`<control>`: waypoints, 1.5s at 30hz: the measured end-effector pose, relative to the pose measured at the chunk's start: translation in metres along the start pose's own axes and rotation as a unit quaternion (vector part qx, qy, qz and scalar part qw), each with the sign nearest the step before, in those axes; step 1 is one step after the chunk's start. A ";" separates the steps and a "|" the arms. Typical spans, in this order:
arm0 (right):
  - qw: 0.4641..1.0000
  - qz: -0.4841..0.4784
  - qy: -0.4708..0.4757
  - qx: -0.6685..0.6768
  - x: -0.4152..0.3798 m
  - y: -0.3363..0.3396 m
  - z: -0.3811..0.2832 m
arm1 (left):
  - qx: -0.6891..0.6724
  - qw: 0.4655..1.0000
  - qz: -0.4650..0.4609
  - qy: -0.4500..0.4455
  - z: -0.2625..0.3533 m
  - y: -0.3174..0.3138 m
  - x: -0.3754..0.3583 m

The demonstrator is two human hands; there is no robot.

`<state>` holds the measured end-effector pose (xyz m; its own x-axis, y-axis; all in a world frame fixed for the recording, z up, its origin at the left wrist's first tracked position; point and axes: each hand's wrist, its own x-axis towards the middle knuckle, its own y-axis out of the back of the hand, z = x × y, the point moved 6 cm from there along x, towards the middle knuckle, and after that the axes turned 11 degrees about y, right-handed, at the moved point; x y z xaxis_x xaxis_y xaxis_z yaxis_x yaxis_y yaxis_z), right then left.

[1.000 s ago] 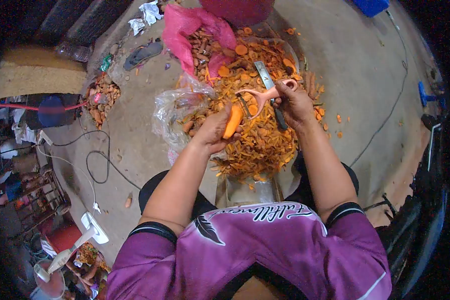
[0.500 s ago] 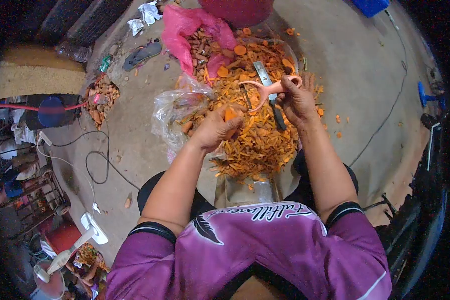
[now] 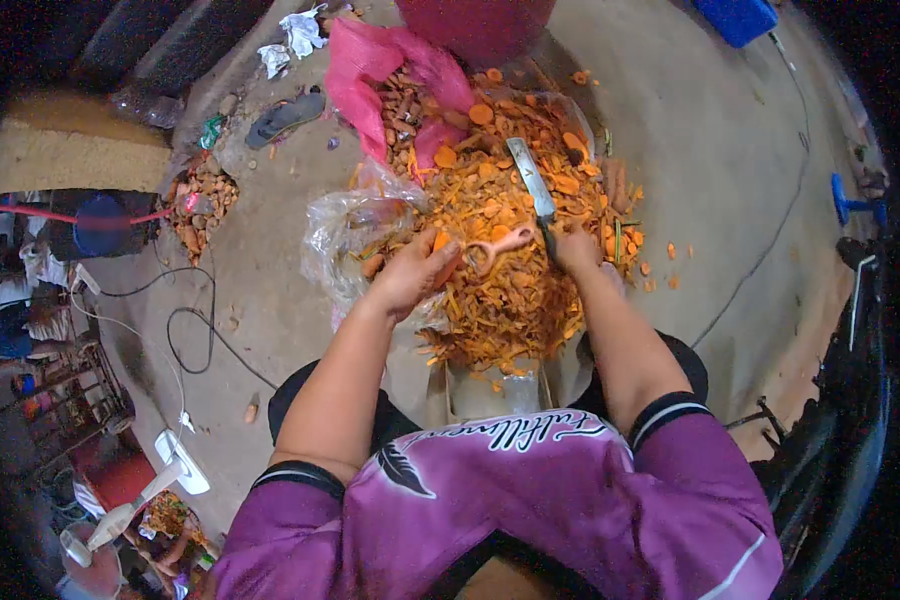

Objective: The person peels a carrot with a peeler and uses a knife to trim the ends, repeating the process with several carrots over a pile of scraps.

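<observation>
I see the left hand (image 3: 410,275) closed around a carrot (image 3: 440,243), only its orange tip showing above the fingers. The right hand (image 3: 575,248) pinches the pink peeler (image 3: 500,245) by its handle, blade end just beside the carrot. Both sit over the peel heap (image 3: 510,290). A knife (image 3: 532,178) lies on the heap, near the right hand.

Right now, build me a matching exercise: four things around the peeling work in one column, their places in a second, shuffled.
Things:
1. pink plastic peeler
2. long steel knife
3. blue plastic crate
4. dark rubber sandal

Places:
A. on the bare floor left of the pink sack
B. top right corner of the floor
C. in the right hand
D. flat on the orange peel heap

Pairs: 1-C, 2-D, 3-B, 4-A
</observation>
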<state>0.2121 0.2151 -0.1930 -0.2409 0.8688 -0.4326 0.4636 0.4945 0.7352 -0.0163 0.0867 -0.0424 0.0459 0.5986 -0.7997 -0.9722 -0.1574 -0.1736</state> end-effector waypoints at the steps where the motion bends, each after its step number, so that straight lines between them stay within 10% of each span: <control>1: 0.994 0.019 0.010 -0.108 -0.003 0.006 -0.007 | 0.006 1.000 -0.001 0.001 0.002 0.002 0.000; 10: 0.966 -0.130 0.061 -0.216 0.030 -0.045 0.014 | 0.029 0.995 0.026 -0.091 0.000 0.023 0.008; 14: 0.983 -0.010 0.093 -0.156 0.060 -0.026 0.016 | 0.092 0.987 0.089 -0.099 0.019 0.022 -0.005; 17: 0.984 -0.047 0.020 0.171 0.053 -0.009 -0.010 | 0.035 0.984 0.134 -0.110 0.020 0.030 -0.005; 24: 0.905 -0.079 0.038 0.416 -0.079 0.084 -0.148 | -0.243 0.953 -0.135 -0.125 0.020 0.010 0.000; 37: 0.893 -0.008 0.258 0.369 -0.106 0.075 -0.193 | -0.247 0.928 -0.225 -0.162 0.036 -0.015 -0.017; 45: 0.897 -0.068 0.207 0.385 -0.107 0.053 -0.184 | -0.407 0.879 -0.224 -0.109 0.035 -0.011 0.012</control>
<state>0.1060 0.1523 -0.0116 -0.5619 0.8146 -0.1436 0.8188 0.5724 0.0437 -0.0135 0.1235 -0.0299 0.2514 0.8656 -0.4331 -0.3780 -0.3241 -0.8672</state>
